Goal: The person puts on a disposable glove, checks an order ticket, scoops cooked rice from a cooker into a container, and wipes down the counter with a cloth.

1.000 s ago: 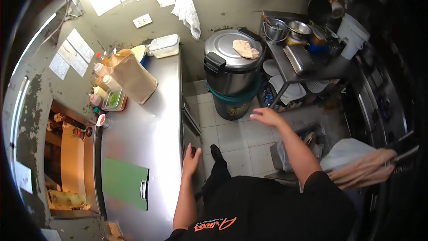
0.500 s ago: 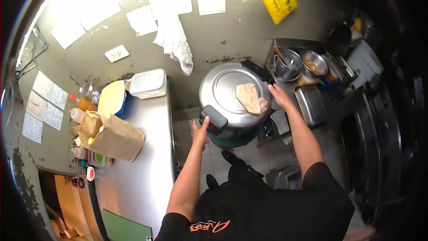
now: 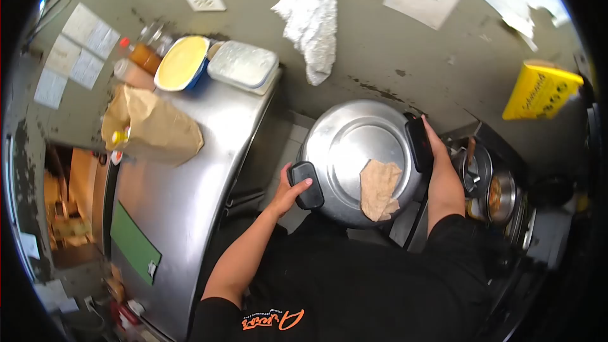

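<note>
A large silver metal pot point(image 3: 332, 142) with a round ringed top is in front of my body. My left hand point(image 3: 286, 194) is closed round its left black handle point(image 3: 308, 190), thumb on top. On the other side, my right hand point(image 3: 436, 140) grips the right black handle point(image 3: 418, 145), and its fingers are partly hidden behind it. A crumpled beige cloth point(image 3: 380, 189) lies on the top of the pot, toward me. What lies under the pot is hidden.
To the left, a steel counter point(image 3: 190, 199) bears a paper bag point(image 3: 152, 128), lidded tubs point(image 3: 244, 63), bottles and a green board point(image 3: 134, 240). Pans point(image 3: 501, 199) stand at right. A white towel point(image 3: 311, 22) hangs on the wall, with a yellow packet point(image 3: 543, 90) farther right.
My right hand has gone from beside the right handle to gripping it, and my left hand has wrapped round the left one. The pot looks larger and nearer; the view has shifted.
</note>
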`<state>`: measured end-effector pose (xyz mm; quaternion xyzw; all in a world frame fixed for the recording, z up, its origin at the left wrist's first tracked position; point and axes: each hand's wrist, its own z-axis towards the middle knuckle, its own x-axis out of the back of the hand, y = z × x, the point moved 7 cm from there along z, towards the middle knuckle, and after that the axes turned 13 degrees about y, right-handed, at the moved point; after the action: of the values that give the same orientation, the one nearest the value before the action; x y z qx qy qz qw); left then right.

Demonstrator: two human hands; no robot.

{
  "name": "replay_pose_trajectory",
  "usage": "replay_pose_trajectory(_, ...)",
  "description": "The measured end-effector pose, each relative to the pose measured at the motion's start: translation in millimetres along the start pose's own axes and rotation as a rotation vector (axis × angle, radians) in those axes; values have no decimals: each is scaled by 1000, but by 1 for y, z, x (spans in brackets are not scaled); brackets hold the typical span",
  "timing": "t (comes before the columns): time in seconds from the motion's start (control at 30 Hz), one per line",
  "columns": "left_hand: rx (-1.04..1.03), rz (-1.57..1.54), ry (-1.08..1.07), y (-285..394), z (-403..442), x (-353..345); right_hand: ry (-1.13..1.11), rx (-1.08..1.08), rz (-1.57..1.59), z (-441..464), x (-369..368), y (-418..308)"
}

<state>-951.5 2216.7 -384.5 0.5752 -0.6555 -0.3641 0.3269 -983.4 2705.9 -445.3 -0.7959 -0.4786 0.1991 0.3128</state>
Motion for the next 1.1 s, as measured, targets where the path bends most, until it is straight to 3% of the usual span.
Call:
replay_pose_trajectory(0.17, 19, -52, 90, -11, -14, 1, 46, -5, 51, 25, 5, 8)
replay_pose_trajectory(0.27, 84, -99, 84, -32, -19, -3, 46, -57, -9, -14, -8, -6)
replay_pose_trajectory(0.47, 110, -141, 51, -39, -18, -12, 103, 82, -120, -12, 4, -15)
replay_pose_trajectory(0.57, 107, -93, -12, -42, -16, -12, 484, 268, -446, -7, 37, -29)
replay_pose_trajectory(0.67, 80, -20, -42, -34, -17, -12, 391, 257, -544, 3, 32, -34)
replay_pose_trajectory(0.73, 130, -10, -58, -27, -18, -12, 489, 281, -839, 4, 21, -49)
replay_pose_trajectory(0.77, 155, -4, -63, -26, -19, -14, 461, 523, -941, -13, -5, -69)
replay_pose_trajectory(0.8, 117, 99, 31, -25, -18, -13, 422, 530, -1015, -33, -32, -83)
replay_pose_trajectory(0.9, 40, 765, 153, 27, -43, -3, 449, 737, -1183, -103, -106, -119)
replay_pose_trajectory(0.93, 34, 743, 153, 33, -49, -3, 402, 812, -1059, -124, -129, -122)
replay_pose_trajectory(0.97, -98, 795, 139, 26, -45, -1, 343, 783, -1063, -139, -145, -115)
replay_pose_trajectory(1.03, 306, 411, 18, 9, -37, 0, 237, 739, -1072, -167, -168, -99)
replay_pose_trajectory(1.1, 192, 367, -11, 8, -32, 1, 258, 737, -1124, -192, -165, -78)
